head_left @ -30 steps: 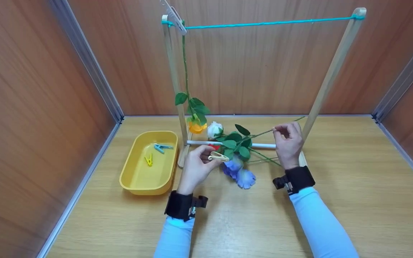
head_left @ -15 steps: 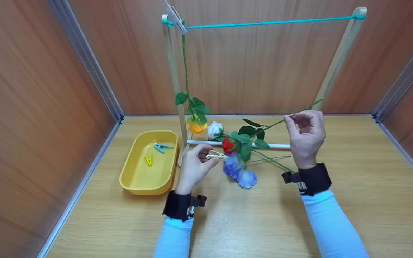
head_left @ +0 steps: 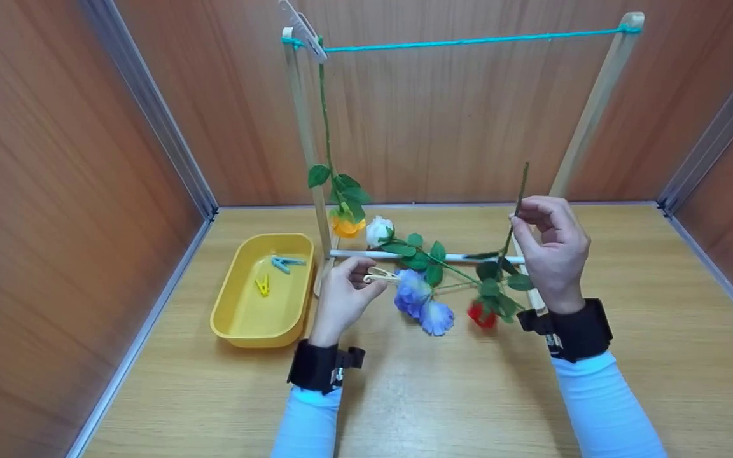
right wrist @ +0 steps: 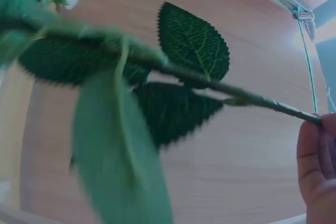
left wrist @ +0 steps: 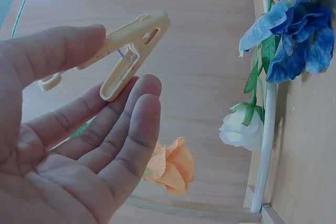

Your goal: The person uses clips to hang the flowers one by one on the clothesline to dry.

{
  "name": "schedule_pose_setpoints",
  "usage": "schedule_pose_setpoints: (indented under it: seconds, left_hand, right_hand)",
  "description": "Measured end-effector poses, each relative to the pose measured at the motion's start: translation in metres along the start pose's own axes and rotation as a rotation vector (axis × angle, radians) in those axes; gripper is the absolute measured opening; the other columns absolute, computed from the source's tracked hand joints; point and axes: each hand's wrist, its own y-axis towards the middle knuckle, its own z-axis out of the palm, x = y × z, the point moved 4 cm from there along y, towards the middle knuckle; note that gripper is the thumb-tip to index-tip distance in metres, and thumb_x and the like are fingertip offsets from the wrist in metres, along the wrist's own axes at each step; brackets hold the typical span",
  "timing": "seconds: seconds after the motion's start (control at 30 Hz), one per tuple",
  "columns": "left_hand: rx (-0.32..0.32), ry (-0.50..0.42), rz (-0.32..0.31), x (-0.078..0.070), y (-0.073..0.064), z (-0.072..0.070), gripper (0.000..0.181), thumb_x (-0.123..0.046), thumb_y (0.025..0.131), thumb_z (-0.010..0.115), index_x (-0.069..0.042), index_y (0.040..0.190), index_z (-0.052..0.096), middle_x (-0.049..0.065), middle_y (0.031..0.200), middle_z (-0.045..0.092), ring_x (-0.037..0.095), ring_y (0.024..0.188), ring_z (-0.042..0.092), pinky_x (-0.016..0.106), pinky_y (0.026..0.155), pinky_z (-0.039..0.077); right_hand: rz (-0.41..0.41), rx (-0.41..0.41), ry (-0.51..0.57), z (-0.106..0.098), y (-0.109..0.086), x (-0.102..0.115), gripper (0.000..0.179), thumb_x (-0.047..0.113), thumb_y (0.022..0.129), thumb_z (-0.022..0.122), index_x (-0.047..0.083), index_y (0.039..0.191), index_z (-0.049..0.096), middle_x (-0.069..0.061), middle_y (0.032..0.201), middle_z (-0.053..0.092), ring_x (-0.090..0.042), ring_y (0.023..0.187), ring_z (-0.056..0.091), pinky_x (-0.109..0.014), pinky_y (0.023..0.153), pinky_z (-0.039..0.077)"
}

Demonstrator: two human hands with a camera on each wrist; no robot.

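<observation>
In the head view my left hand (head_left: 347,296) pinches a cream clothespin (left wrist: 128,51) between thumb and fingers, left of the blue flower (head_left: 412,294). My right hand (head_left: 554,251) pinches the stem of a red rose (head_left: 482,315) near its upper end. The rose hangs head down, its leaves (right wrist: 194,43) filling much of the right wrist view. A white rose (head_left: 379,231) and the blue flower lie by the white crossbar (head_left: 357,254). From the blue string (head_left: 468,42) an orange rose (head_left: 347,224) hangs head down, clipped by a pale clothespin (head_left: 303,32).
A yellow basin (head_left: 230,318) on the left holds a blue clothespin (head_left: 287,263) and a yellow clothespin (head_left: 263,285). Two wooden posts (head_left: 595,105) carry the string. Wood-grain panels (head_left: 118,254) enclose the table at the back and sides.
My right hand has moved right, drawing the red rose away from the other flowers. Its stem has swung from slanted to nearly upright, bloom down. My left hand stays nearly still with the clothespin.
</observation>
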Motion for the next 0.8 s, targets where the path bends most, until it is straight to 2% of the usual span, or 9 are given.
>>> schedule_pose_setpoints:
  seconds: [0.17, 0.33, 0.43, 0.57, 0.67, 0.8]
  left_hand:
    - [0.000, -0.005, -0.030, 0.000, -0.001, -0.001, 0.029, -0.005, 0.088, 0.080, 0.003, 0.114, 0.071, 0.016, 0.103, 0.073, 0.026, 0.091, 0.069, 0.038, 0.083, 0.060]
    - [-0.009, -0.010, -0.023, -0.005, -0.002, -0.006, 0.030, -0.006, 0.089, 0.080, 0.003, 0.116, 0.070, 0.016, 0.104, 0.073, 0.026, 0.090, 0.068, 0.036, 0.083, 0.060]
    - [-0.026, -0.012, -0.012, -0.007, -0.003, -0.011, 0.031, -0.006, 0.089, 0.080, 0.003, 0.116, 0.070, 0.015, 0.103, 0.073, 0.025, 0.089, 0.068, 0.031, 0.081, 0.058]
    - [-0.063, -0.020, -0.027, -0.009, -0.006, -0.021, 0.031, -0.007, 0.088, 0.081, 0.000, 0.117, 0.071, 0.012, 0.103, 0.074, 0.024, 0.089, 0.068, 0.028, 0.080, 0.057]
    - [-0.100, -0.031, -0.033, -0.011, -0.007, -0.028, 0.031, -0.007, 0.088, 0.082, -0.001, 0.116, 0.072, 0.012, 0.103, 0.073, 0.025, 0.089, 0.068, 0.031, 0.082, 0.058]
    - [-0.127, -0.034, -0.020, -0.014, -0.007, -0.034, 0.031, -0.007, 0.088, 0.082, 0.001, 0.115, 0.071, 0.017, 0.104, 0.073, 0.028, 0.090, 0.068, 0.033, 0.083, 0.058]
  right_hand:
    - [0.000, 0.121, -0.063, 0.005, -0.007, -0.007, 0.023, -0.022, 0.083, 0.068, -0.012, 0.103, 0.072, -0.023, 0.098, 0.069, -0.018, 0.091, 0.068, -0.021, 0.086, 0.057]
    - [-0.040, 0.320, -0.192, 0.020, -0.021, -0.017, 0.025, -0.020, 0.082, 0.069, -0.005, 0.102, 0.075, -0.016, 0.093, 0.072, -0.023, 0.084, 0.068, -0.015, 0.083, 0.053]
    - [-0.024, 0.439, -0.237, 0.031, -0.036, -0.023, 0.026, -0.020, 0.084, 0.069, -0.003, 0.102, 0.075, -0.014, 0.093, 0.072, -0.023, 0.083, 0.068, -0.012, 0.081, 0.052]
    - [0.040, 0.569, -0.269, 0.045, -0.057, -0.031, 0.023, -0.017, 0.087, 0.067, -0.001, 0.102, 0.074, -0.013, 0.095, 0.070, -0.021, 0.085, 0.068, -0.018, 0.077, 0.056]
    - [0.073, 0.651, -0.271, 0.057, -0.074, -0.035, 0.024, -0.018, 0.088, 0.065, -0.001, 0.102, 0.074, -0.012, 0.096, 0.070, -0.022, 0.087, 0.069, -0.026, 0.076, 0.059]
    - [0.082, 0.754, -0.255, 0.072, -0.098, -0.038, 0.025, -0.019, 0.085, 0.065, -0.001, 0.101, 0.074, -0.012, 0.097, 0.071, -0.025, 0.090, 0.069, -0.031, 0.078, 0.061]
